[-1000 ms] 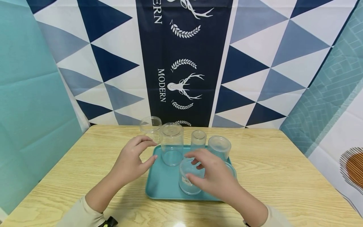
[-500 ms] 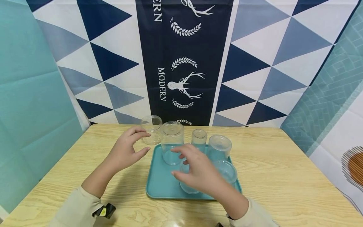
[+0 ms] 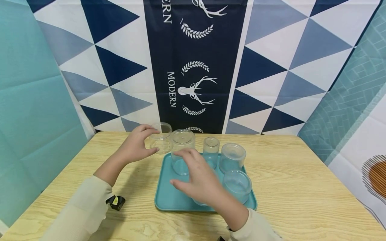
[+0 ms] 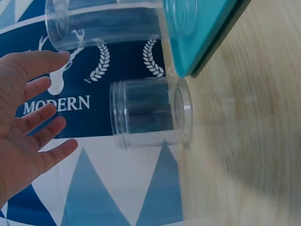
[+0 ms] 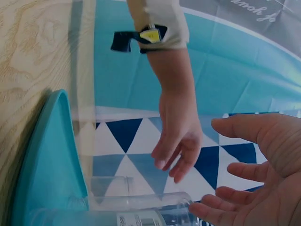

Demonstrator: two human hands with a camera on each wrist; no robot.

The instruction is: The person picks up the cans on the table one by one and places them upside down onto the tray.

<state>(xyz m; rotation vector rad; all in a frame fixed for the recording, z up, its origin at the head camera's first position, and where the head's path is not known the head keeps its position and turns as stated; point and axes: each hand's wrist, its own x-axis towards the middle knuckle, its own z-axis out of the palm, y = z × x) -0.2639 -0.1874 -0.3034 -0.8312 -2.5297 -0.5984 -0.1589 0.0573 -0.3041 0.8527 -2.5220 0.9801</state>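
Note:
My left hand [image 3: 135, 144] is raised at the tray's back left corner, fingers spread, overlapping a clear jar [image 3: 164, 144] in the head view. In the left wrist view that jar [image 4: 146, 113] stands upright on the table with its threaded rim toward the fingers, and a gap separates it from the hand [image 4: 28, 117]. My right hand [image 3: 200, 179] hovers over the teal tray [image 3: 169, 197], fingers loosely bent and holding nothing. Under it a labelled clear jar [image 5: 141, 219] is mostly hidden in the head view. A tall clear jar [image 3: 183, 159] stands between the hands, base up.
On the tray's right side are a small clear jar [image 3: 211, 154], a wider one [image 3: 233, 159] and another at the front [image 3: 237, 187]. The wooden table [image 3: 301, 187] ends at a patterned cloth [image 3: 126, 60] behind. Teal cloth [image 3: 39, 100] hangs at the left.
My left hand has moved left and up, toward the clear jar beside the tray. My right hand has shifted left across the tray, uncovering the front right jar and covering the labelled one.

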